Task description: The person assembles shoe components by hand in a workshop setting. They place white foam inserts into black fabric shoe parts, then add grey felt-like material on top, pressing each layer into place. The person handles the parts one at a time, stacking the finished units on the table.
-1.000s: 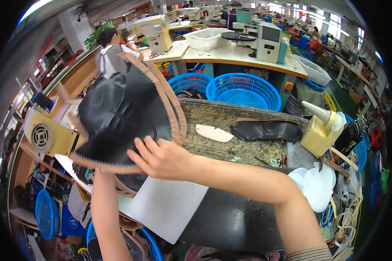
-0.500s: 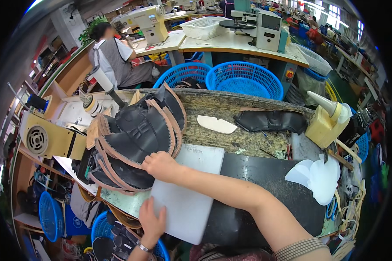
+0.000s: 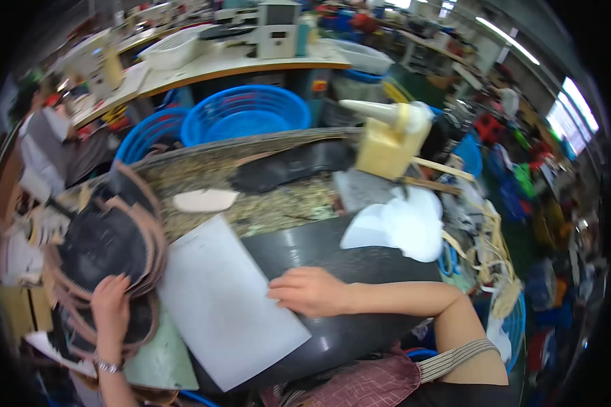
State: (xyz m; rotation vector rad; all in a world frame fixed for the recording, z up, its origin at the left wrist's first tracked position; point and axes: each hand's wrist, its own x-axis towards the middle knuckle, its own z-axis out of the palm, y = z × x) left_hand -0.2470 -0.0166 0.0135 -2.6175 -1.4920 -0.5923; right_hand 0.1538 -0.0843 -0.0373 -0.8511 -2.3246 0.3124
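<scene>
My left hand (image 3: 110,308) is at the near edge of a stack of black shoe-upper pieces (image 3: 102,247) with brown toothed rims. Its fingers are bent together over the rim of an upper piece, their tips slightly blurred. A flat white board (image 3: 227,305) lies slantwise beside the stack, partly over a dark mat (image 3: 360,271). At the board's right edge, my right hand (image 3: 310,292) has its fingers curled together on the rim; the thumb is hidden. Another black upper piece (image 3: 295,165) and a small cream-coloured cut piece (image 3: 206,200) rest farther back.
A yellow block-shaped container with a pale cone (image 3: 387,146) stands at the back right. Nearer lie translucent white sheets (image 3: 414,224) and tangled beige strips (image 3: 489,258). Beyond the bench are blue baskets (image 3: 248,119) and a seated person (image 3: 54,146).
My view has swung right. My right hand has left the stack for the board's right edge, while my left hand has moved to the stack. The board has turned counterclockwise.
</scene>
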